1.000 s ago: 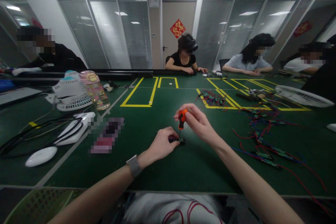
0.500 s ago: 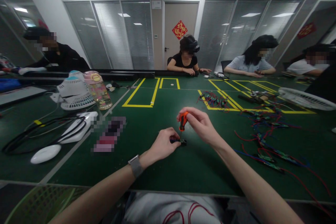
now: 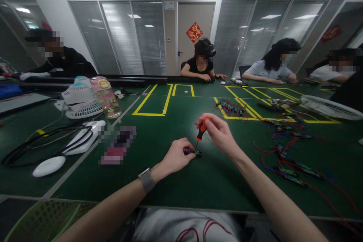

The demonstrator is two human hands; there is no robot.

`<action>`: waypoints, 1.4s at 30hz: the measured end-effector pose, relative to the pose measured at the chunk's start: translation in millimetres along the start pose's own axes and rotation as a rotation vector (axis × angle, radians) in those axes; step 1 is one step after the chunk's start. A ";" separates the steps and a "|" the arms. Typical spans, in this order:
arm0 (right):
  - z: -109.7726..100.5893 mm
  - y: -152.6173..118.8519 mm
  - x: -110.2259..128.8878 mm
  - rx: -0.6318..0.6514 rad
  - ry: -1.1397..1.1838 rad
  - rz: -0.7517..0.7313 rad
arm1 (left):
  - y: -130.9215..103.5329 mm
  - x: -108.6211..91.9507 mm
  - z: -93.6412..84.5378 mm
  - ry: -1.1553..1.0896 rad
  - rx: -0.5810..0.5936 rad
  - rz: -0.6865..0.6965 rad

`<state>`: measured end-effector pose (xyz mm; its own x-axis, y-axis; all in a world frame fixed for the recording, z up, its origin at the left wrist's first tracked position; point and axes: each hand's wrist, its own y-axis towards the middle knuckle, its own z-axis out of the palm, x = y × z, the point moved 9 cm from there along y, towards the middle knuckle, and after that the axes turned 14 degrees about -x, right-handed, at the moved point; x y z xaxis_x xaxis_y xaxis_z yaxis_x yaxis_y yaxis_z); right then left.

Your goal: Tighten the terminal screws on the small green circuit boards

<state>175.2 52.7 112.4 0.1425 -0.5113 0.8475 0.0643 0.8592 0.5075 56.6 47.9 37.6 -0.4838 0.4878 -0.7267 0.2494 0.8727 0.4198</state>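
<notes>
My left hand (image 3: 179, 155) pinches a small green circuit board (image 3: 197, 153) between thumb and fingers, low over the green table (image 3: 159, 193). The board's left part is hidden by those fingers. Above it, my right hand (image 3: 217, 130) grips an orange and black screwdriver (image 3: 202, 128) by its handle. The shaft slants down and to the left, with its tip at or just over the board; whether it touches cannot be made out.
Circuit boards with red and blue wires (image 3: 286, 147) spread across the right side. A drink bottle (image 3: 105, 96), a white fan (image 3: 82, 98), a phone (image 3: 119, 143) and black cables (image 3: 17, 155) lie left. Several people sit across the table.
My right hand has shifted slightly right, and the screwdriver handle now leans further right. My left hand and the board have stayed in place.
</notes>
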 end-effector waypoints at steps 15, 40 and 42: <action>6.9 -2.3 -0.2 0.017 0.245 0.080 | 0.2 -3.6 -1.3 -0.051 -0.005 0.000; -8.5 2.6 -11.5 -0.057 0.237 0.131 | 0.3 4.1 1.6 -0.016 -0.026 0.021; -7.5 2.5 -10.0 -0.043 0.263 0.124 | 0.4 4.1 1.5 -0.021 -0.024 0.018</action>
<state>181.3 60.1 104.1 0.4024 -0.3852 0.8305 0.0718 0.9176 0.3909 56.0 50.2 33.9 -0.4616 0.5044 -0.7297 0.2375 0.8629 0.4462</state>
